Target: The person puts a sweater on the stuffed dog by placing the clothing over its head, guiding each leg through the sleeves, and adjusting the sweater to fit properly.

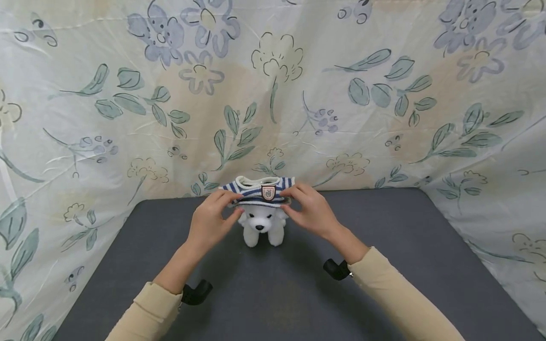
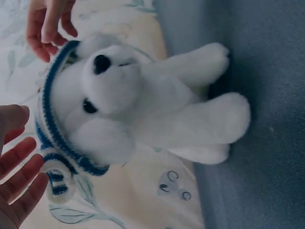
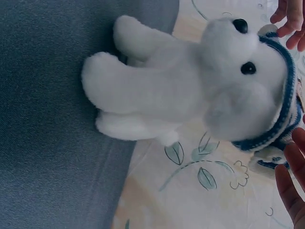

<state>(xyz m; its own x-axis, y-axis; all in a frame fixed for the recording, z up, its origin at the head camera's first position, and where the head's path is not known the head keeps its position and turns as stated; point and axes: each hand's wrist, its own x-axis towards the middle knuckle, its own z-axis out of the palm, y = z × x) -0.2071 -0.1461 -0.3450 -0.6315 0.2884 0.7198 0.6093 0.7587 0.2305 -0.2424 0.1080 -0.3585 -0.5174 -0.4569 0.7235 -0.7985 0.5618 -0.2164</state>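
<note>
A white plush dog [image 1: 261,227] stands upright on the dark table, facing the head camera. A small blue-and-white striped knit shirt [image 1: 254,191] sits on top of its head, its lower hem ringing the head above the eyes. A shield badge [image 1: 268,192] shows on its front. My left hand [image 1: 212,220] is at the shirt's left side, thumb and fingers apart, fingertips close to the sleeve [image 2: 58,183]. At the other side is my right hand [image 1: 312,210], its fingers spread beside the sleeve [image 3: 269,160]. Whether the fingertips touch the cloth is hard to tell.
The dark grey table [image 1: 273,298] extends around the dog. Behind it hangs a floral cloth [image 1: 290,109], which also runs down both sides. A black wrist-worn device [image 1: 197,292] is on the left wrist, and another black device [image 1: 336,269] on the right.
</note>
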